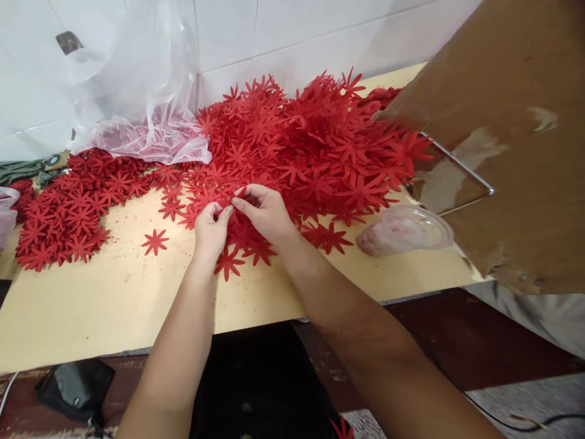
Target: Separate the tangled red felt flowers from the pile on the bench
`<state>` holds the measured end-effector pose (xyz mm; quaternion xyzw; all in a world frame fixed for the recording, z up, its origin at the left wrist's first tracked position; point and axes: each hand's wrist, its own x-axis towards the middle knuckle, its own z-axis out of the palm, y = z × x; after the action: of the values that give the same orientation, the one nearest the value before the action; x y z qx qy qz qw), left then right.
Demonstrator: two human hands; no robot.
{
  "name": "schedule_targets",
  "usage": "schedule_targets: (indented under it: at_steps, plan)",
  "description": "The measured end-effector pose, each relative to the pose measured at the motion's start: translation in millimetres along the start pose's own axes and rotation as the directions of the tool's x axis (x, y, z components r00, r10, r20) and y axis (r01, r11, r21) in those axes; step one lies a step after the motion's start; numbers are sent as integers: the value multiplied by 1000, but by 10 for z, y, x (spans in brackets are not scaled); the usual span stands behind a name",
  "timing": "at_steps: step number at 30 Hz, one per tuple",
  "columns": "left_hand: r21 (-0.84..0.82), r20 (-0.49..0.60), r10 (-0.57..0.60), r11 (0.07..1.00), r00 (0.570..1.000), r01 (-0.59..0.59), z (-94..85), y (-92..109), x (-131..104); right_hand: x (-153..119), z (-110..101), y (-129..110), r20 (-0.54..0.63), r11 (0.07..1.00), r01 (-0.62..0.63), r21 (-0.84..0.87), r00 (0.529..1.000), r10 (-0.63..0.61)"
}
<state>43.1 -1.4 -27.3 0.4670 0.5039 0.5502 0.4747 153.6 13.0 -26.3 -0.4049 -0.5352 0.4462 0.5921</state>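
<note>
My left grip (210, 233) and right grip (267, 212) sit close together, thumbs and fingertips pinching a red flower piece (225, 202), partly hidden by my fingers. It's at the near side of the big red flower pile (260, 137) on the tabletop (150, 305). Single loose flower (155, 242) lies left, apart. Plastic bag (141, 110) behind, left; clear plastic tub (441, 228) right, beside brown cardboard (521, 183).

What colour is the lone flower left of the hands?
That star-shaped, fabric-like flower is plain red, seen best in the head view.
</note>
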Motion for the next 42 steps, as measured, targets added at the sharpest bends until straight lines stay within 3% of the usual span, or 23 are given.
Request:
schedule_targets:
  at_steps: [6,11,16,19,25,28,32,35,42]
  plan:
    - [-68,-63,7,998,998,-11,-5,56,-6,31,-67,-5,-129,999,28,-37,991,-32]
    - [-234,-11,-64,970,998,60,4,96,4,94,-141,71,-260,996,44,-83,963,-64]
    - [-302,36,-112,946,993,118,3,96,-11,77,-111,81,-170,993,74,-90,981,-89]
    - [-309,40,-202,929,979,204,1,95,-15,50,-75,49,-99,993,95,-69,990,-102]
    - [-343,175,-341,858,923,382,-15,146,-21,-3,-53,-15,-170,968,159,-196,966,-194]
    - [-356,168,-326,860,930,366,-28,147,-25,-48,-46,-52,-167,932,177,-316,957,-239]
    - [-349,117,-234,900,965,260,-27,105,-18,-84,-35,-105,-194,898,145,-416,950,-244]
    - [-370,64,-176,910,982,187,-25,85,1,-71,-46,-125,-254,911,133,-391,935,-246]
    - [-435,-115,-200,891,973,131,-97,111,62,69,-190,-51,-397,960,138,-243,889,-229]
